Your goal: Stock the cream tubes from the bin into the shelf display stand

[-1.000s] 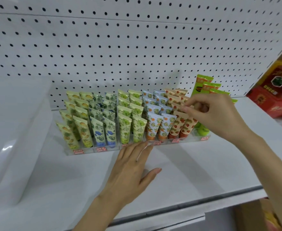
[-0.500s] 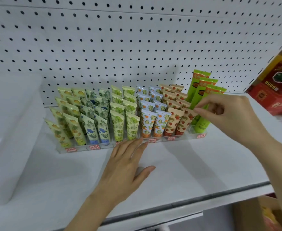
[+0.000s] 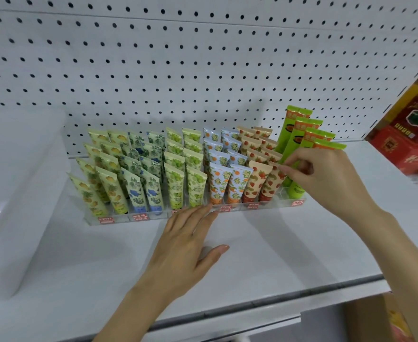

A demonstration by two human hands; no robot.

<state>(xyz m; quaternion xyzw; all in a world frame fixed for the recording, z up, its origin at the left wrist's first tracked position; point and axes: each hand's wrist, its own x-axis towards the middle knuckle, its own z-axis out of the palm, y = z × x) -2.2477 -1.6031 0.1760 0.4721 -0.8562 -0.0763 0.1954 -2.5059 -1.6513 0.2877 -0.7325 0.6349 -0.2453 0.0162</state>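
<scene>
White plastic bin (image 3: pixel 18 193), far left on the shelf (image 3: pixel 277 243): smooth, glossy, rounded walls; its contents cannot be seen. Beside it, against the pegboard (image 3: pixel 203 70), stands the display stand (image 3: pixel 153 217), clear rigid acrylic with red labels along its front lip. The cream tubes (image 3: pixel 175 186) stand in stepped rows, caps down: soft, flat-crimped, tapering, printed with fruit patterns.

The left hand (image 3: pixel 185 243) lies flat on the shelf, fingers straight, tips touching the stand's front lip and gripping nothing; apparently it steadies the stand. The right hand (image 3: pixel 326 176) pinches the top crimp of the front strawberry tube (image 3: pixel 272 183) between thumb and forefinger. Just beside it rise taller green tubes (image 3: pixel 299 134); a red box (image 3: pixel 410 144) sits far right.

Step in hand, as judged: seating or straightening this tube in its slot. The next move calls for a light release, since the pliable tube may lean.
</scene>
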